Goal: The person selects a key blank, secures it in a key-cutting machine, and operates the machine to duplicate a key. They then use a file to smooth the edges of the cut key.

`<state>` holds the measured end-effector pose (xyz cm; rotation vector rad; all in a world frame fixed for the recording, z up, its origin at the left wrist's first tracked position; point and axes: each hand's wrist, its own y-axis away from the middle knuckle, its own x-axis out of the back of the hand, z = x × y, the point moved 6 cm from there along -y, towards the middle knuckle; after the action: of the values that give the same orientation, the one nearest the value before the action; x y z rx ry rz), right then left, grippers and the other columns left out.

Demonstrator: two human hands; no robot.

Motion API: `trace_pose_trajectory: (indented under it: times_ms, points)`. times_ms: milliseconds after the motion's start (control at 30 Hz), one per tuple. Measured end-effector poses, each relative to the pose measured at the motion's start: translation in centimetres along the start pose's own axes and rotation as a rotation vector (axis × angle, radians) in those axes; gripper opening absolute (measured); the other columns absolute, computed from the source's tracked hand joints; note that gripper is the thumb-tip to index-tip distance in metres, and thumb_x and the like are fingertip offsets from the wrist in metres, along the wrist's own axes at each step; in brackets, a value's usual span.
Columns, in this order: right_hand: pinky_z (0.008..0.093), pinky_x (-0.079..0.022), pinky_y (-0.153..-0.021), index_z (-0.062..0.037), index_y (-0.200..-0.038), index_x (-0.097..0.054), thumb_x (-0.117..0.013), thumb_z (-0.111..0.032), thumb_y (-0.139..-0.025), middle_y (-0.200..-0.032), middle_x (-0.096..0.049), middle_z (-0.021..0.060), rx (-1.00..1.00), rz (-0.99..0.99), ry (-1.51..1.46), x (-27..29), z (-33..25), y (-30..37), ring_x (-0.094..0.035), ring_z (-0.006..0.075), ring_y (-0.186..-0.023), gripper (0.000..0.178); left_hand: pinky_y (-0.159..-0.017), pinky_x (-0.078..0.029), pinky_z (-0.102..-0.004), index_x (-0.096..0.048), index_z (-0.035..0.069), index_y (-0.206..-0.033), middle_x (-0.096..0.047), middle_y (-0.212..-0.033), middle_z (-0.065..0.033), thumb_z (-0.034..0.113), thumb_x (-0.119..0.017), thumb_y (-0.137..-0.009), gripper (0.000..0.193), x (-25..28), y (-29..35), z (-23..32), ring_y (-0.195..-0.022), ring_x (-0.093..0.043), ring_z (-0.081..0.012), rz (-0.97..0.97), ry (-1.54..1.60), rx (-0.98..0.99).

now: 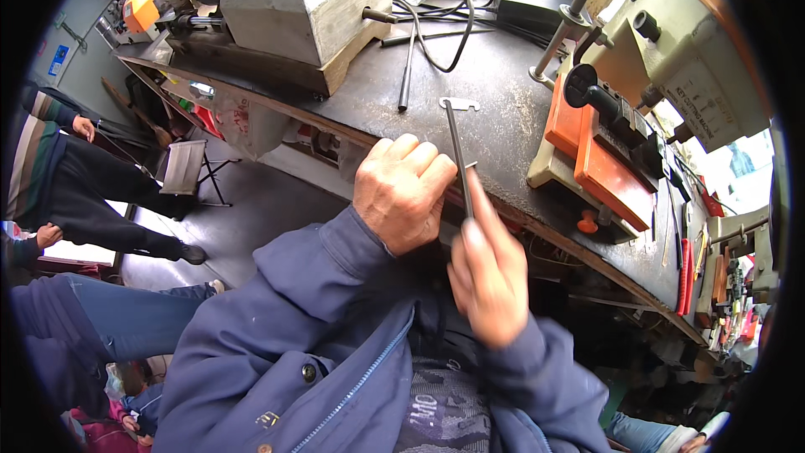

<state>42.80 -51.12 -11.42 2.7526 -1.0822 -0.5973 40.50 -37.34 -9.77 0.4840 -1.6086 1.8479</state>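
My left hand (404, 195) is closed in a fist at the bench's front edge. A small shiny metal piece (471, 165) pokes out by its thumb side; the rest of that piece is hidden. My right hand (490, 273), partly smeared by motion, grips a long thin dark file (457, 143). The file points away from me and crosses close to the metal piece; whether they touch I cannot tell. Beyond, a flat silvery metal plate (470, 105) with notched ends lies on the dark bench top (360, 113), and the file's far tip overlaps it.
A key cutting machine (620, 134) with orange parts stands at the right. A boxy pale machine (306, 13) sits at the back left, with a black cable (457, 54) and a dark rod (407, 75) beside it. Red-handled tools (689, 277) lie far right. Other people are at the left.
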Motion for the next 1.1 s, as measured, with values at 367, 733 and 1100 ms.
trace_pose_trajectory:
  times_ms: [367,733,1100]
  points:
    - [0.0212,-0.029,-0.041,-0.0104,-0.17,-0.025,-0.041,-0.019,-0.112,-0.062,-0.033,-0.0071,-0.107,-0.004,0.015,0.4,-0.1,2.0,-0.028,0.0045,-0.045,0.061,-0.066,-0.044,-0.0399,-0.058,0.01,-0.081,-0.053,-0.076,-0.007,0.01,-0.071,-0.074,0.015,-0.1,0.0,0.0,-0.074,-0.057,-0.0284,-0.012,0.013,-0.012]
    - [0.0205,-0.029,-0.043,-0.0129,-0.171,-0.025,-0.039,-0.017,-0.114,-0.061,-0.031,-0.0082,-0.091,-0.025,-0.004,0.7,0.4,2.3,-0.026,0.0032,-0.046,0.059,-0.062,-0.042,-0.0434,-0.056,0.006,-0.079,-0.048,-0.073,-0.0113,0.004,-0.069,-0.075,0.014,-0.2,-0.1,0.1,-0.068,-0.052,-0.0336,-0.001,0.04,-0.006]
    - [0.0197,-0.031,-0.045,-0.0113,-0.17,-0.026,-0.042,-0.019,-0.114,-0.066,-0.037,-0.0059,-0.008,-0.029,0.003,1.2,2.2,2.6,-0.03,0.0033,-0.05,0.059,-0.062,-0.043,-0.042,-0.056,0.007,-0.078,-0.051,-0.073,-0.0105,0.003,-0.072,-0.073,0.017,0.1,-0.2,0.1,-0.068,-0.054,-0.0325,-0.019,0.052,-0.017]
